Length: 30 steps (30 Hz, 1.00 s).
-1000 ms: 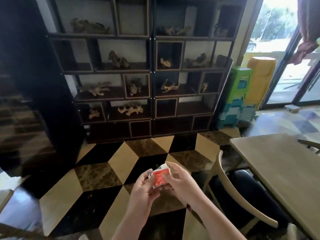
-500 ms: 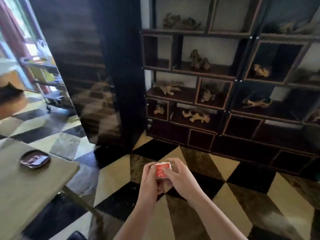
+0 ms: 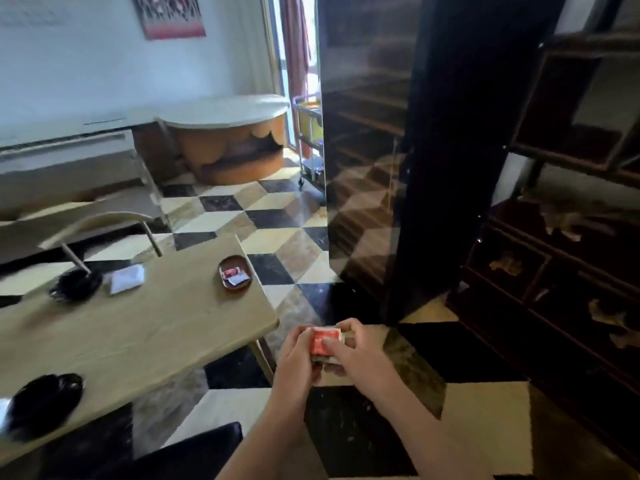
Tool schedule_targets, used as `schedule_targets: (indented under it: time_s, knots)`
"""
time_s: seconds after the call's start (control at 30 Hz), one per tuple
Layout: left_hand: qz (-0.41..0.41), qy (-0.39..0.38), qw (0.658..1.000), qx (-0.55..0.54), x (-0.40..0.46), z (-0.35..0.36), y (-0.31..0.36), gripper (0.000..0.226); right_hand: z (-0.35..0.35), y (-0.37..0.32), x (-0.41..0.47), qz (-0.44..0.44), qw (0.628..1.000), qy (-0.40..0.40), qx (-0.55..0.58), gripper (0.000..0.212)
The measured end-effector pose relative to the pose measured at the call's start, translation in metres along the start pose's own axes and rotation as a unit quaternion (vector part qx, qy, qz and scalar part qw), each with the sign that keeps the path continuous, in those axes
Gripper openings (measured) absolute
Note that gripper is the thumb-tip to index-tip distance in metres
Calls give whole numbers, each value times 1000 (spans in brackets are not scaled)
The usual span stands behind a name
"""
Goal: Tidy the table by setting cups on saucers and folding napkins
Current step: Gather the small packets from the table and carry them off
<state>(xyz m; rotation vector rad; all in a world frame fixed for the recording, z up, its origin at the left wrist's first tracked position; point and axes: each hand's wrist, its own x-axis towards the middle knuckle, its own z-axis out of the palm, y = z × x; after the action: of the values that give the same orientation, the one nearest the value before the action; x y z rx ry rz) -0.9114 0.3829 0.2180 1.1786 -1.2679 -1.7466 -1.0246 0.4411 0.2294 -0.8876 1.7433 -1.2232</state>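
Observation:
A small red and white napkin packet [image 3: 323, 342] is pinched between my left hand [image 3: 298, 362] and my right hand [image 3: 356, 358], held over the floor just right of the wooden table [image 3: 138, 327]. On the table's far right corner lies a brown oval dish [image 3: 234, 274] with small packets in it. A white folded napkin [image 3: 126, 278] lies further left beside a black saucer-like object [image 3: 74, 284]. Another blurred black object [image 3: 41, 401] rests near the table's front left.
A curved-back chair [image 3: 100, 226] stands behind the table. A dark seat [image 3: 187, 452] is at the bottom edge. A glossy black pillar [image 3: 398, 168] and a dark shelf unit [image 3: 568, 258] rise on the right. A round counter [image 3: 228, 133] stands at the back.
The view has swung left: the shelf unit slid to the right edge and the table with its brown dish came fully into sight. Both hands kept hold of the packet.

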Motion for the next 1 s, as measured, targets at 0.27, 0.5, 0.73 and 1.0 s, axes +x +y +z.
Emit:
schedule_targets:
  time_s: [0.27, 0.5, 0.73, 1.0]
  knots:
    - [-13, 148, 986, -72, 79, -42, 1, 25, 31, -18, 107, -8, 991, -131, 10, 35]
    - [-42, 172, 980, -91, 176, -106, 7, 28, 93, -29, 230, 13, 984, -170, -44, 34]
    - [-83, 174, 977, -87, 271, -148, 22, 17, 142, -38, 329, 82, 976, -186, -80, 17]
    - [-102, 192, 974, 56, 373, -182, 15, 9, 171, -36, 437, 111, 959, -221, -139, 16]
